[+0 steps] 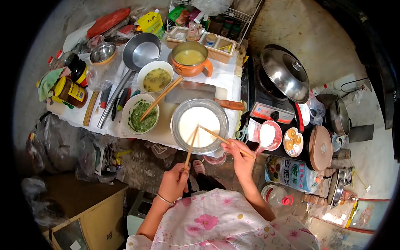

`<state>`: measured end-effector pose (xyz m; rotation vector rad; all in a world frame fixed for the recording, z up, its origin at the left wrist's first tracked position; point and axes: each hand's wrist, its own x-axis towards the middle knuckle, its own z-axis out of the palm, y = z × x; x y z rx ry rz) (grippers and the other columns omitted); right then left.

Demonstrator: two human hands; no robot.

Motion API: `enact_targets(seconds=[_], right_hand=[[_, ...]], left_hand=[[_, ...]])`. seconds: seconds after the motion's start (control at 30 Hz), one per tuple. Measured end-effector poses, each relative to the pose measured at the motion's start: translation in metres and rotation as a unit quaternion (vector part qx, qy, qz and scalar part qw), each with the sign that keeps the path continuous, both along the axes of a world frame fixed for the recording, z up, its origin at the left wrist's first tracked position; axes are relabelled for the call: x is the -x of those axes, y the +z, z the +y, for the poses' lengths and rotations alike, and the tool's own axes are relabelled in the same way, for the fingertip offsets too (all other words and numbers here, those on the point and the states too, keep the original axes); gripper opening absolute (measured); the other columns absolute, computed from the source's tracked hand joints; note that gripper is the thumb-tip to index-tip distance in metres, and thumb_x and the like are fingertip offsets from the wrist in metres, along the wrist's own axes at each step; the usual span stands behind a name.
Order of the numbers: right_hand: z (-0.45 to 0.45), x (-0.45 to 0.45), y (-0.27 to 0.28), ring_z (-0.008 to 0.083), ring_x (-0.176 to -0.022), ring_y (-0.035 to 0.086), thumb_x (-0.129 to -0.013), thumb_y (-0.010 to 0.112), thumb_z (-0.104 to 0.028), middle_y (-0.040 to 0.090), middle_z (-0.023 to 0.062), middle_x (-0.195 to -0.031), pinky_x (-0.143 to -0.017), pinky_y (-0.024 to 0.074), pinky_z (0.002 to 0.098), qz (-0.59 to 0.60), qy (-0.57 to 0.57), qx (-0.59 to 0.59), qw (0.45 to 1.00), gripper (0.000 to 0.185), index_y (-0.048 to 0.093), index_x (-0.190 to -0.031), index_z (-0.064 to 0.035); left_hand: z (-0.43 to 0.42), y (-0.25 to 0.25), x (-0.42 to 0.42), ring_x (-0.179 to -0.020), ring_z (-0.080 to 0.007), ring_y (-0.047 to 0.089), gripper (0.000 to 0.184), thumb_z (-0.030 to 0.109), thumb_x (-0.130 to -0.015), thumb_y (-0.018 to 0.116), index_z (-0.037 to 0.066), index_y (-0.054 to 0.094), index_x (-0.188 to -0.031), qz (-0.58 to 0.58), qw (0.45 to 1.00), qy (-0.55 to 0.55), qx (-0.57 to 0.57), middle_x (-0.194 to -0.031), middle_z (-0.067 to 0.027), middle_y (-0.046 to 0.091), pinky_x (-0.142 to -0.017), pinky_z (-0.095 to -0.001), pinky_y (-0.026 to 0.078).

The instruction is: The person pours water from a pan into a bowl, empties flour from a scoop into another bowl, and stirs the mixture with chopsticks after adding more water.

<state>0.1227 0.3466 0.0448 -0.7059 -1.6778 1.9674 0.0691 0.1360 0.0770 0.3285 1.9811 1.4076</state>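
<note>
Noting positions left to right. Farthest left, ahead of the left hand's fingers: white bowl (pixel 126 112) of chopped greens (pixel 140 113), other chopsticks (pixel 162 98) leaning across its rim.

Left hand (pixel 174 183): fingers clenched round the near end of the left chopstick (pixel 191 148); bangle (pixel 165 200) at the wrist. Long axis of this stick runs almost straight ahead from the fingers, slanting slightly right, tip in the white liquid (pixel 204 116).

Metal bowl (pixel 174 125), holding the liquid: ahead and slightly right of the left fingers, ahead and left of the right fingers. Round, so no long axis of its own; the sticks give the directions. Tips come together near the middle of the liquid, a V opening back toward the hands. Cleaver (pixel 189 92) lies beyond the bowl, farther from the fingers.

Right hand (pixel 239 157): fingers and thumb grasping the right chopstick (pixel 212 133), butt end projecting rightward past the hand. Long axis diagonal, ahead and left. Nearer of the two hands to the bowl, fingers just beside the rim; contact cannot be told.

Right of these fingers: scissors (pixel 242 134), pink scoop (pixel 278 141) of white powder (pixel 267 134), then plate (pixel 295 151), well apart.
</note>
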Motion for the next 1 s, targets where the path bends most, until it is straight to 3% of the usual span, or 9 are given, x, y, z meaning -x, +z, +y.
enact_targets(seconds=[0.1, 0.37, 0.43, 0.5, 0.57, 0.7, 0.77, 0.83, 1.0], right_hand=[[-0.001, 0.0, -0.001, 0.0188, -0.079, 0.063, -0.089, 0.05, -0.007, 0.061, 0.0144, -0.089, -0.072, 0.0518, 0.0262, 0.026, 0.027, -0.047, 0.998, 0.021, 0.058, -0.098, 0.0103], [-0.006, 0.007, 0.006, 0.0186, -0.071, 0.064, -0.088, 0.053, -0.01, 0.063, 0.0137, -0.079, -0.064, 0.0524, 0.0252, -0.004, -0.049, 0.021, 0.999, 0.022, 0.059, -0.096, 0.0098], [-0.007, 0.007, 0.004, 0.0184, -0.069, 0.064, -0.088, 0.053, -0.01, 0.063, 0.0134, -0.077, -0.063, 0.0524, 0.0249, -0.004, -0.061, 0.019, 0.998, 0.022, 0.059, -0.095, 0.0096], [-0.006, 0.008, 0.003, 0.0182, -0.067, 0.064, -0.087, 0.054, -0.01, 0.063, 0.013, -0.075, -0.061, 0.0524, 0.0246, -0.002, -0.075, 0.017, 0.997, 0.021, 0.059, -0.094, 0.0094], [-0.007, 0.009, 0.001, 0.0171, -0.067, 0.064, -0.087, 0.054, -0.01, 0.063, 0.0124, -0.074, -0.06, 0.0521, 0.0241, -0.006, -0.073, 0.012, 0.997, 0.021, 0.06, -0.093, 0.0092], [-0.006, 0.008, -0.001, 0.0159, -0.067, 0.063, -0.086, 0.055, -0.01, 0.064, 0.0122, -0.074, -0.06, 0.0518, 0.0238, -0.001, -0.075, -0.002, 0.997, 0.02, 0.06, -0.092, 0.0087], [-0.007, 0.005, -0.005, 0.0151, -0.066, 0.063, -0.086, 0.056, -0.008, 0.064, 0.0119, -0.073, -0.059, 0.0514, 0.0232, -0.002, -0.066, -0.056, 0.996, 0.018, 0.061, -0.091, 0.0077], [-0.009, 0.006, -0.005, 0.0149, -0.065, 0.063, -0.085, 0.056, -0.007, 0.064, 0.0117, -0.073, -0.058, 0.0512, 0.023, 0.003, -0.068, -0.058, 0.996, 0.017, 0.062, -0.091, 0.0075], [-0.01, 0.003, -0.007, 0.0146, -0.063, 0.063, -0.085, 0.055, -0.005, 0.064, 0.0105, -0.073, -0.057, 0.0509, 0.0227, 0.014, -0.049, -0.086, 0.995, 0.015, 0.061, -0.091, 0.0076]], left_hand=[[0.005, -0.001, -0.01, -0.036, -0.0099, 0.049, 0.016, 0.01, -0.088, 0.044, -0.003, 0.051, -0.093, 0.057, 0.997, -0.027, -0.039, -0.048, -0.0053, 0.051, -0.034, -0.024, 0.036], [0.008, -0.001, -0.009, -0.035, -0.0109, 0.05, 0.016, 0.01, -0.088, 0.043, -0.003, 0.05, -0.095, 0.076, 0.995, -0.033, -0.055, -0.045, -0.0055, 0.05, -0.034, -0.0247, 0.036], [0.007, 0.004, -0.001, -0.037, -0.0122, 0.053, 0.015, 0.008, -0.088, 0.044, -0.004, 0.05, -0.094, -0.026, 0.999, 0.016, 0.026, -0.048, -0.0058, 0.051, -0.037, -0.0254, 0.039], [0.006, -0.002, -0.005, -0.037, -0.0124, 0.052, 0.015, 0.009, -0.088, 0.044, -0.004, 0.05, -0.094, -0.024, 0.999, -0.001, 0.032, -0.048, -0.0063, 0.053, -0.037, -0.0251, 0.039], [0.013, -0.012, -0.016, -0.033, -0.0115, 0.049, 0.017, 0.01, -0.089, 0.043, -0.004, 0.05, -0.094, 0.112, 0.99, -0.023, -0.078, -0.046, -0.0064, 0.052, -0.033, -0.0243, 0.036], [0.007, 0.002, -0.002, -0.034, -0.0119, 0.048, 0.016, 0.009, -0.088, 0.042, -0.003, 0.05, -0.095, -0.034, 0.999, 0.011, 0.007, -0.047, -0.0068, 0.052, -0.033, -0.0251, 0.036], [0.008, 0.004, -0.012, -0.032, -0.0111, 0.046, 0.016, 0.009, -0.088, 0.042, -0.002, 0.049, -0.097, -0.006, 0.998, -0.024, -0.057, -0.047, -0.0078, 0.053, -0.031, -0.0242, 0.034], [0.012, 0.012, -0.015, -0.032, -0.0111, 0.046, 0.016, 0.01, -0.088, 0.041, -0.002, 0.049, -0.097, -0.089, 0.995, -0.022, -0.03, -0.046, -0.0078, 0.052, -0.031, -0.0241, 0.034], [0.007, 0.007, -0.012, -0.032, -0.0104, 0.045, 0.017, 0.011, -0.089, 0.041, -0.002, 0.049, -0.097, -0.101, 0.994, -0.011, -0.026, -0.047, -0.0076, 0.052, -0.031, -0.024, 0.034]])
